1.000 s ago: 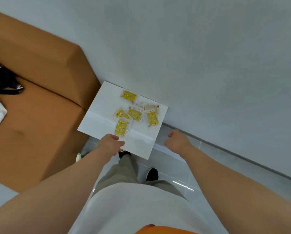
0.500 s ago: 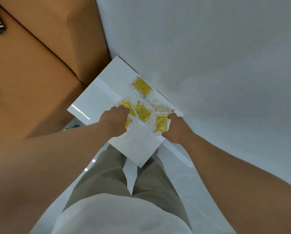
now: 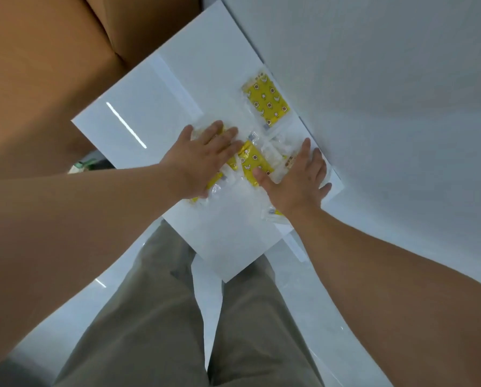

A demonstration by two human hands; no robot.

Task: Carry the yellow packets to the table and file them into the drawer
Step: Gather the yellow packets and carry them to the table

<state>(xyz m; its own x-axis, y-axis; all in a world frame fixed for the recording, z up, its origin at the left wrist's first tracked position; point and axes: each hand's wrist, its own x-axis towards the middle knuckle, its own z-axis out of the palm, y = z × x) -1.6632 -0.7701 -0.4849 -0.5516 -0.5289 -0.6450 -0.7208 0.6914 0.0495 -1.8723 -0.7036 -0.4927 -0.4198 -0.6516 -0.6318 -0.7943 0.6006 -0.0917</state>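
Note:
Several yellow packets in clear wrappers lie on a small white glossy table top (image 3: 150, 107) set against the wall. One yellow packet (image 3: 266, 103) lies apart at the far edge, untouched. My left hand (image 3: 203, 160) rests flat, fingers spread, over packets on the left of the pile. My right hand (image 3: 298, 174) lies flat with fingers spread over packets on the right. Between my hands a yellow packet (image 3: 252, 160) shows partly. Neither hand grips anything that I can see.
An orange-brown sofa (image 3: 38, 65) stands left of the white top. A pale wall (image 3: 387, 93) runs along its far right edge. Below are my legs in olive trousers (image 3: 161, 317) on a glossy light floor.
The view has come much closer to the white top. Both hands have gone from curled at the pile's near side to flat and spread on top of the packets.

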